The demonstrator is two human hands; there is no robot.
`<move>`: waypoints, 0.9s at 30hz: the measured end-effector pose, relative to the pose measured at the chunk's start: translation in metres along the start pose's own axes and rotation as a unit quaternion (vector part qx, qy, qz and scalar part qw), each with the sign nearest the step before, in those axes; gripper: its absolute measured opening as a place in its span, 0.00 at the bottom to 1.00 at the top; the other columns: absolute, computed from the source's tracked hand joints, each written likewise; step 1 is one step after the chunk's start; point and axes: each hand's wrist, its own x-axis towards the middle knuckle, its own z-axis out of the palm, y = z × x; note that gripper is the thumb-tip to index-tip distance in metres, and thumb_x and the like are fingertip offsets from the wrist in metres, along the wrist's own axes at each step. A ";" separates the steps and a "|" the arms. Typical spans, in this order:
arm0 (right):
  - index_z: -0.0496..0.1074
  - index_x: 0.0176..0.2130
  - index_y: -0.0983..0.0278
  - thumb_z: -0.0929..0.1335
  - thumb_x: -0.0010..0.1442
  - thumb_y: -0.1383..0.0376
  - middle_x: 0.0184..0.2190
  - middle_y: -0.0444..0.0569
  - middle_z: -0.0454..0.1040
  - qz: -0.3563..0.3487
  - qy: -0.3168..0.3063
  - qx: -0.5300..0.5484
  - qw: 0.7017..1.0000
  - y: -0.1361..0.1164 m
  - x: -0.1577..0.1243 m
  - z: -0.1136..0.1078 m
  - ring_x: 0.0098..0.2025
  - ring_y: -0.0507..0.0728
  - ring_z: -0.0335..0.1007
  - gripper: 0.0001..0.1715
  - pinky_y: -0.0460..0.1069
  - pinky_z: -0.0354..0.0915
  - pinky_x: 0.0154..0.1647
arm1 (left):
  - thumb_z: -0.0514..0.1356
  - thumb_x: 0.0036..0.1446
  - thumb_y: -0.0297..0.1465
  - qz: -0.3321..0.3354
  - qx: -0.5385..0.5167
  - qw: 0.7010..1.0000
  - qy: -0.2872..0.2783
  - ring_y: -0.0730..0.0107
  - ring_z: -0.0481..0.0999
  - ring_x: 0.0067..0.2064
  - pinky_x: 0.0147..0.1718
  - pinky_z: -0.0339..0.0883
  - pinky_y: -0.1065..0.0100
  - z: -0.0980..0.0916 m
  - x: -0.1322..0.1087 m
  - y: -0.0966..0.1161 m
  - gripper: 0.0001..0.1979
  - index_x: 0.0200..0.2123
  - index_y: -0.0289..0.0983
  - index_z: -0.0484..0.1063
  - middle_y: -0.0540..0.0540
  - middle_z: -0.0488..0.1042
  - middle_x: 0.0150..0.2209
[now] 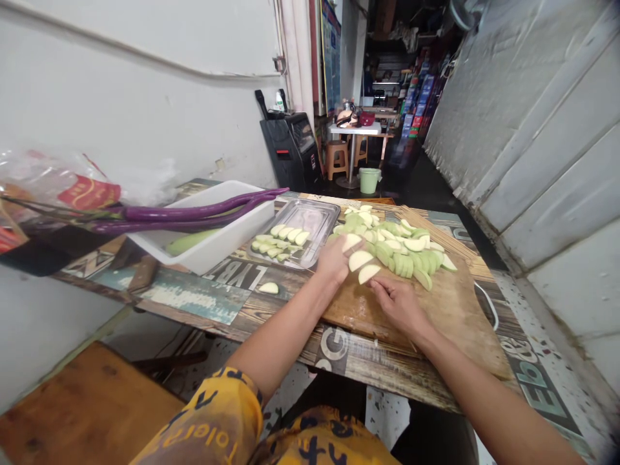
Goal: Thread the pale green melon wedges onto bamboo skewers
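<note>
Pale green vegetable slices (402,248) lie heaped over the far part of a wooden cutting board (450,316). My left hand (335,259) is closed at the board's left edge, on half-round slices that fan out to its right. Just right of it, my right hand (394,300) pinches the lowest of these slices (369,272) between thumb and fingers. Left of the board, a clear plastic tray (317,223) holds rows of slices (281,242) in its left part. One loose slice (269,288) rests on the table in front of the tray.
On the patterned table (194,294), a white bin (208,258) holds a green vegetable, with long purple eggplants (184,213) across it. Plastic bags (87,187) lie far left. Thin sticks (436,226) are behind the board. A wooden stool (87,413) stands lower left.
</note>
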 end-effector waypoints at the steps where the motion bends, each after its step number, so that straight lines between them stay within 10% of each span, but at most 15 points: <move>1: 0.73 0.26 0.64 0.60 0.60 0.62 0.24 0.47 0.74 0.001 0.002 0.006 1.000 0.000 0.000 0.000 0.27 0.55 0.68 0.18 0.47 0.60 0.28 | 0.55 0.53 0.22 0.000 -0.002 1.000 0.003 0.62 0.78 0.33 0.40 0.70 0.57 0.000 0.000 0.000 0.02 0.29 0.31 0.66 0.42 0.74 0.27; 27: 0.72 0.28 0.66 0.59 0.60 0.59 0.22 0.45 0.70 0.021 0.109 0.034 0.993 0.000 0.005 -0.005 0.24 0.52 0.63 0.19 0.45 0.59 0.27 | 0.60 0.53 0.31 -0.087 0.084 0.981 -0.149 0.65 0.77 0.33 0.32 0.70 0.69 0.007 -0.037 -0.030 0.09 0.34 0.29 0.72 0.39 0.77 0.31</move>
